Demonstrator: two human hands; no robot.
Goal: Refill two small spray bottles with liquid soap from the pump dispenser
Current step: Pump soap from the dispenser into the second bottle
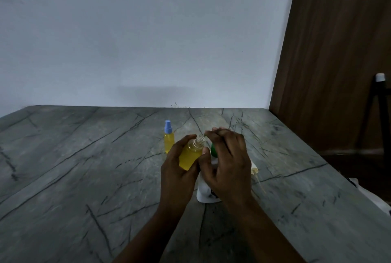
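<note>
Grey marbled tabletop (84, 167), left hand (177, 176) grip closed round open yellow bottle (191, 154) — tilted, right hand (227, 161) grip loosely open, holding nothing discernible, blue-capped bottle (168, 138) beyond, white dispenser (204, 194) label unreadable.

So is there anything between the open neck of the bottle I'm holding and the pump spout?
Nothing clearly blocks it. The uncapped clear bottle of yellow liquid sits tilted in the left hand, neck bare. The right hand hides most of the white pump dispenser, so the spout itself cannot be seen.
</note>
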